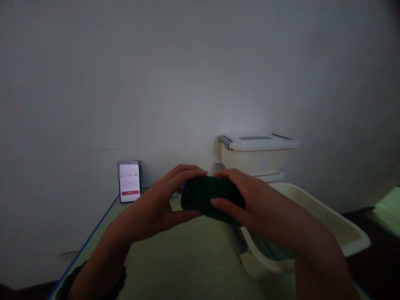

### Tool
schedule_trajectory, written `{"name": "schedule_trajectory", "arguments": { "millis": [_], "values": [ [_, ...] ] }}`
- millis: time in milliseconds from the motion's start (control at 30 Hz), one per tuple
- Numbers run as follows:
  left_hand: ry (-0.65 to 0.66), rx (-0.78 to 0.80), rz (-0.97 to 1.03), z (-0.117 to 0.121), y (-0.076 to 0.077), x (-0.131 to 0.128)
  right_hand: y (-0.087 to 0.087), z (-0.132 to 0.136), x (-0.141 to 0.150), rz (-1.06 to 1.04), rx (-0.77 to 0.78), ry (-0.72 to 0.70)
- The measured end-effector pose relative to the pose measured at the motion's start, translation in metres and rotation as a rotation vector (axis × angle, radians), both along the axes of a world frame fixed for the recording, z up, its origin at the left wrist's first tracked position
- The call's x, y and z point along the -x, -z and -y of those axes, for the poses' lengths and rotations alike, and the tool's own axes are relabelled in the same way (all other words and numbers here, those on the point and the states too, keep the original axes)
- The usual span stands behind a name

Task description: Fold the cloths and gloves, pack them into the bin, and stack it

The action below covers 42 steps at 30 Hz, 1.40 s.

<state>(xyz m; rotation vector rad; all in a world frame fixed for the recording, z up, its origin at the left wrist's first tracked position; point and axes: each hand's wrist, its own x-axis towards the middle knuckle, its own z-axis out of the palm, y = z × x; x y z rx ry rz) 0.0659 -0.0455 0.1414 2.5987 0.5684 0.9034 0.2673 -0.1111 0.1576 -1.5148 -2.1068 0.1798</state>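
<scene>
A dark green, rounded, oblong object (200, 193) is held up in front of me between both hands, above the table. Its exact kind is hard to make out in the dim light. My left hand (170, 196) grips its left end, fingers over the top and thumb underneath. On the right end, my right hand (243, 196) closes with its thumb across the near face and its fingers over the top edge. The fingertips behind the object are hidden.
An open cream bin (265, 271) with greenish contents stands under my right forearm. Behind it, a lidded storage box (250, 160) sits on another container against the wall. A lit phone (129, 196) leans upright at the back left of the pale green table (175, 266).
</scene>
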Motion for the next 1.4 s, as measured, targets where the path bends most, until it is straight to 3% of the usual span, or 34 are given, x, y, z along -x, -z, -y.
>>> {"name": "schedule_trajectory", "arguments": {
  "millis": [133,300,433,567,633,767,900,1100,1267,1400],
  "values": [
    [-0.068,0.02,0.039,0.002,0.009,-0.014,-0.002,-0.001,-0.01,-0.008,-0.015,0.014],
    [-0.322,0.238,0.074,-0.003,0.035,-0.039,-0.004,-0.004,-0.036,-0.054,-0.11,0.085],
    [-0.274,0.635,0.064,-0.011,0.054,-0.061,0.006,-0.008,-0.067,-0.112,-0.128,0.178],
    [-0.217,1.032,0.064,-0.013,0.057,-0.09,0.025,-0.01,-0.09,-0.202,-0.085,0.211],
    [-0.195,1.094,0.033,-0.013,0.058,-0.105,0.034,-0.01,-0.096,-0.232,-0.094,0.227],
    [-0.15,1.063,0.05,-0.016,0.068,-0.122,0.043,-0.006,-0.103,-0.287,-0.097,0.236],
    [-0.146,0.997,0.232,-0.009,0.068,-0.105,0.036,0.005,-0.106,-0.315,-0.056,0.22],
    [-0.314,0.986,0.364,0.012,0.057,-0.039,0.019,0.021,-0.077,-0.353,0.081,0.041],
    [-0.471,0.875,0.437,0.015,0.066,0.005,0.043,0.011,-0.037,-0.341,0.386,-0.088],
    [-0.524,0.812,0.461,0.015,0.068,0.024,0.065,-0.004,-0.018,-0.238,0.342,-0.167]
  ]
}}
